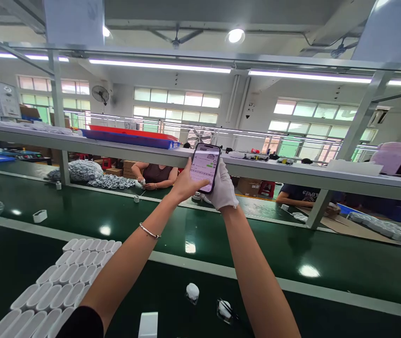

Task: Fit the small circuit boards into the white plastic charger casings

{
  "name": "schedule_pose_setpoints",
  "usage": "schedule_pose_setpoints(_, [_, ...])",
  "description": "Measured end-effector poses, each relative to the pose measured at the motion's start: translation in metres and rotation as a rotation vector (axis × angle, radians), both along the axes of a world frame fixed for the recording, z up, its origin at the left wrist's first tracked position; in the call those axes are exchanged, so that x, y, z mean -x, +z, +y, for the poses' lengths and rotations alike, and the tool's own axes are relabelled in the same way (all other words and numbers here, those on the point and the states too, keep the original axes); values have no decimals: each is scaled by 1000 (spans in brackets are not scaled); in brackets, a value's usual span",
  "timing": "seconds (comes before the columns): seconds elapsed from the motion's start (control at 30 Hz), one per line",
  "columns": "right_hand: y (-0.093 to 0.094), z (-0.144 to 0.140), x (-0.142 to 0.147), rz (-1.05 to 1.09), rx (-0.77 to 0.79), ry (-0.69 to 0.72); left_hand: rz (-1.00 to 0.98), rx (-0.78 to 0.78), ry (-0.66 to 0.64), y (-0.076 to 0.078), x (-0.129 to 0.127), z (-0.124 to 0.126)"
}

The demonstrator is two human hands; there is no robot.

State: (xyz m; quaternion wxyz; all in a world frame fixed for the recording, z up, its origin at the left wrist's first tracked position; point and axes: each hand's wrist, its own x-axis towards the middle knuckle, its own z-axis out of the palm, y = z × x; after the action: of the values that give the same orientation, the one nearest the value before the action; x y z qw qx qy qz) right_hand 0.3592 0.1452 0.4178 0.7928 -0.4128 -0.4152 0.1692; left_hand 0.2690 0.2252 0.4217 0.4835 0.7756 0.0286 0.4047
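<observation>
- left hand (185, 185) bare, clamped on phone (205, 167), thumb on screen
- right hand (223, 190) gloved, gripping phone's back
- white tray (50, 291) at 8 o'clock

A glossy glass-fronted phone (205, 167) sits at frame centre, held between a bare left hand (185, 184) and a right hand (222, 188) in a white cloth glove. A thin shiny metal bangle (149, 231) circles the left wrist. The dark green belt (291, 249) below is smooth and glossy, mirroring the lamps. Lower left, white plastic shells (63, 281) look matt.
</observation>
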Motion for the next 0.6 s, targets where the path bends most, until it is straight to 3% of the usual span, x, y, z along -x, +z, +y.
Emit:
schedule_pose_setpoints(0.17, [1,-1,2,97,-47,18,2,124,-61,3,-3,2])
schedule_pose_setpoints(0.33, [2,-2,1,114,-13,101,-19,88,-76,3,-4,4])
schedule_pose_setpoints(0.6, [5,-4,7,150,-57,102,-39,46,-18,-1,-2,2])
